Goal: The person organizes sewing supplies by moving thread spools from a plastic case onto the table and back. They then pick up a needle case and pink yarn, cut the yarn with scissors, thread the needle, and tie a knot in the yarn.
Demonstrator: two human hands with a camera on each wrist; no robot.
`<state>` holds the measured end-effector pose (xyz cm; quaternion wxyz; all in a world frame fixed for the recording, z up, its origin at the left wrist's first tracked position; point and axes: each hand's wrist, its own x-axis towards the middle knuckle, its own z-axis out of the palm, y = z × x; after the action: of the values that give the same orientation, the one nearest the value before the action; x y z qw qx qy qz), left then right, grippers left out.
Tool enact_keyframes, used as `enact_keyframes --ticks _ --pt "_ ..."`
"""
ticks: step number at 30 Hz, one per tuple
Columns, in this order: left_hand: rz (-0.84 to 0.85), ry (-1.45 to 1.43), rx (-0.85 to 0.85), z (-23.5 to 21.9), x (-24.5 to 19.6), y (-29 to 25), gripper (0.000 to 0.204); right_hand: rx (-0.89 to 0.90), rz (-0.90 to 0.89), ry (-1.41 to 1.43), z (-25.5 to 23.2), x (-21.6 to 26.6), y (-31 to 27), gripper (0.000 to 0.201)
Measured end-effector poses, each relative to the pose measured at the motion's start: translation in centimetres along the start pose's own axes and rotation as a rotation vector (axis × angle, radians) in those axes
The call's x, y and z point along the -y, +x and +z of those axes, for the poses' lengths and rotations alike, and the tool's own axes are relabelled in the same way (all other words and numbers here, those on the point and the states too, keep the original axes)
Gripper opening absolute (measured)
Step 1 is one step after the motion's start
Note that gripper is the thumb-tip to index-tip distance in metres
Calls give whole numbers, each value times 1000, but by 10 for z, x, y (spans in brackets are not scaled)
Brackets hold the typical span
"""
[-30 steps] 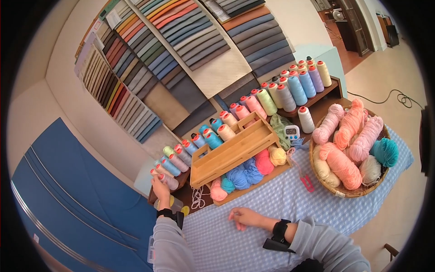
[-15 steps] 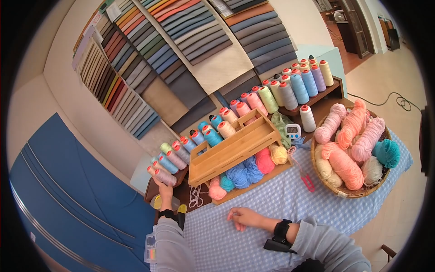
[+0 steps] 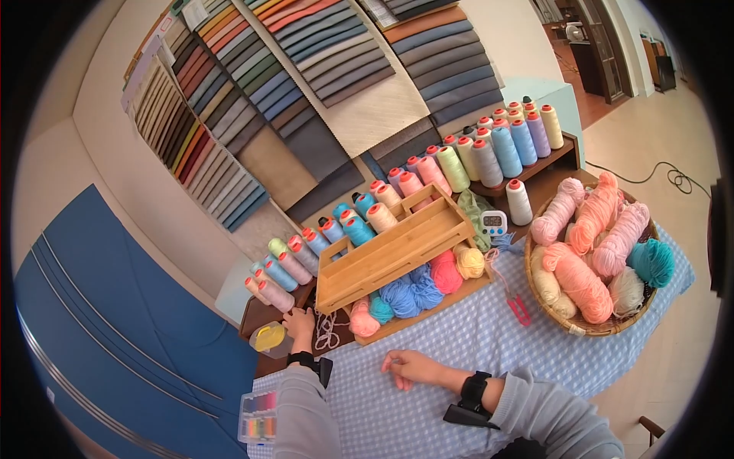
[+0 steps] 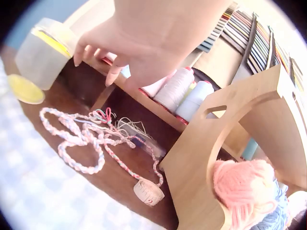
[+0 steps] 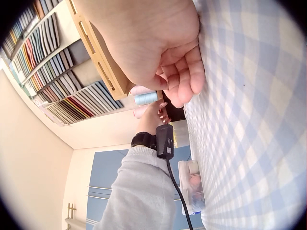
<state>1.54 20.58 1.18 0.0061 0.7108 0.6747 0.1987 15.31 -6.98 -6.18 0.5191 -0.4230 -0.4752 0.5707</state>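
My left hand [image 3: 300, 324] is over the back left of the table, just in front of a pale pink thread cone [image 3: 275, 297] at the end of the row. Its fingers are spread loosely with nothing in them, as the left wrist view shows. Below it in that view lie a braided cord [image 4: 69, 139] in pink, white and blue and a rolled tape measure [image 4: 148, 192]. My right hand [image 3: 413, 368] rests on the blue checked cloth [image 3: 359, 398], fingers loosely curled and holding nothing.
A translucent tub [image 4: 41, 60] stands left of the left hand. To its right is a wooden rack [image 3: 397, 252] with yarn balls beneath. A wicker basket [image 3: 592, 327] of yarn sits at the right, near pink snips [image 3: 518, 310]. A clear box [image 3: 258, 425] lies front left.
My left hand has come away from the pale pink thread cone, moving right and toward me. The cone remains standing in the row. My right hand has stayed in place.
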Motion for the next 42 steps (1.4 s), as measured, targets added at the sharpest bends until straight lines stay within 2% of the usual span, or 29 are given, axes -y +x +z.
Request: enact_keyframes --ticks 1,3,7,9,10,12,15,19,21,22,25,27,28,30,31,33,35,37,39,41,42 --pt "1 -1 -1 1 -2 0 30 5 -5 -4 0 0 0 19" --pt "-128 -24 -12 7 -3 2 29 5 3 0 -1 0 0 19" --pt "-73 -79 -3 16 11 22 33 5 -6 -7 0 -2 1 19" --pt "56 -65 131 24 23 41 38 5 -10 -1 0 -3 1 20" --pt "55 -64 128 30 27 47 38 4 -15 2 0 -3 2 20" --pt "191 -123 102 29 26 46 39 3 -7 0 1 -1 1 19" --pt "166 -113 137 12 15 29 39 3 9 -7 0 1 0 18" --pt "247 88 100 2 21 24 35 9 13 4 0 0 0 18" --pt "390 209 7 -4 27 17 30 5 2 -4 0 -2 1 18" --pt "390 211 4 -7 28 16 30 -1 -5 -12 0 -3 2 19" --pt "444 165 8 -7 37 26 25 8 2 -8 0 0 0 19" --pt "577 -83 124 -1 48 49 24 11 -5 -4 0 0 -1 19" --pt "578 -81 121 -3 49 50 24 13 -10 0 -1 1 -1 19" --pt "433 -30 216 -37 23 24 25 16 -15 2 -1 1 -1 19" --pt "436 -28 212 -51 6 11 25 17 -15 3 -1 1 -1 19" --pt "416 63 -100 -72 -26 -6 25 14 -12 1 -1 1 -1 19" --pt "606 -130 -330 -71 -45 4 23 9 -9 2 -1 0 0 19" --pt "685 -399 -261 -89 -83 -14 24 9 -12 -12 -1 -3 1 19" --pt "937 -571 -145 -91 -116 -22 28 9 -17 -10 -1 -3 1 19" --pt "1102 -382 -67 -98 -147 -39 37 7 -24 -8 -1 -2 1 19" --pt "1107 -379 -68 -94 -158 -43 37 8 -22 -14 -1 -3 1 19"
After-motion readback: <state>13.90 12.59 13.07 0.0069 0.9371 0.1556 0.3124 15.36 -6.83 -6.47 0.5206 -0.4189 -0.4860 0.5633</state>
